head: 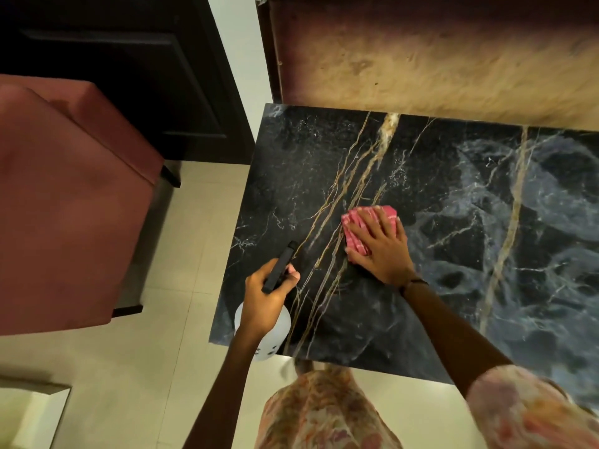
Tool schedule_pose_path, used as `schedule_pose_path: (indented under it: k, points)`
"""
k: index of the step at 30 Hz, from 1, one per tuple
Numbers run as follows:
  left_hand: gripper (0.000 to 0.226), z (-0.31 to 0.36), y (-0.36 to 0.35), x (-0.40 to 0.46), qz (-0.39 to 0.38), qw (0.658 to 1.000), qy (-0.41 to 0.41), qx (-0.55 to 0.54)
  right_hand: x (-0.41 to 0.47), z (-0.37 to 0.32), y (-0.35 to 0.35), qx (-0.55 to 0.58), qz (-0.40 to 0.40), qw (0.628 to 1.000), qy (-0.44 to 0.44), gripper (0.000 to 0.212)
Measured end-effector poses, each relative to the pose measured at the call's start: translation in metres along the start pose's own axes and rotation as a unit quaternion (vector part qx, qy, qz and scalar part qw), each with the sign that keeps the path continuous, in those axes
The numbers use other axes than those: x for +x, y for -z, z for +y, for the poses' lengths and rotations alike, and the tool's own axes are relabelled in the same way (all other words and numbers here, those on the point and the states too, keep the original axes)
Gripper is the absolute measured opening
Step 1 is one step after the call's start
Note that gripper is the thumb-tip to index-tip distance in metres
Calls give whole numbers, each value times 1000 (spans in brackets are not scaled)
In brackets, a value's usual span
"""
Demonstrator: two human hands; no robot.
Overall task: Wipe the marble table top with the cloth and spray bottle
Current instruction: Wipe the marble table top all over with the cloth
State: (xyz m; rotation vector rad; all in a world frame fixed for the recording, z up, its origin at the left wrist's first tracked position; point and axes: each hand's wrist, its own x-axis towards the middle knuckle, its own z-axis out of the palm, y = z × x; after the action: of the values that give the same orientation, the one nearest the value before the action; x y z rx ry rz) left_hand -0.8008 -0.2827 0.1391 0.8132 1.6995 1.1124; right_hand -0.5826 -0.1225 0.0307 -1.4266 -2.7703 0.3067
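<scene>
The black marble table top with gold and white veins fills the right half of the head view. A folded pink cloth lies flat on it near its left part. My right hand presses down on the cloth with fingers spread, covering most of it. My left hand grips the neck of a white spray bottle with a black nozzle, held over the table's near left corner, nozzle pointing toward the far side.
A pink upholstered chair stands on the tiled floor to the left of the table. A dark cabinet is behind it. A worn brown surface borders the table's far edge.
</scene>
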Motion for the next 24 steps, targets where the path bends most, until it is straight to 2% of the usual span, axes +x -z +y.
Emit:
schedule_pose_path:
  k: [2, 3, 6, 9, 13, 16, 20, 22, 24]
  points:
    - [11, -4, 1, -6, 1, 1000, -2, 3, 20, -23, 0, 18, 0, 999, -49, 69]
    - [12, -6, 2, -10, 2, 1000, -3, 6, 26, -36, -2, 20, 3, 999, -46, 70]
    - [12, -10, 3, -17, 3, 1000, -5, 9, 20, -75, -14, 6, 4, 999, 32, 68]
    - [9, -12, 4, -23, 9, 1000, 2, 9, -26, -94, -22, -6, 1, 991, 135, 65]
    - [10, -13, 9, -32, 21, 1000, 7, 5, -84, -61, -23, -31, -3, 984, 174, 65]
    - [14, -14, 14, -40, 33, 999, 22, -9, -82, -33, -16, -44, -18, 990, 132, 67]
    - [12, -19, 22, -49, 50, 998, 42, -18, -44, -64, -13, 1, -18, 1000, -4, 68]
    - [11, -22, 25, -54, 55, 997, 51, -20, -32, -92, -17, 14, -5, 1000, -15, 70]
    - [11, -23, 26, -57, 53, 997, 51, -20, -35, -120, -23, 23, 3, 999, 26, 69]
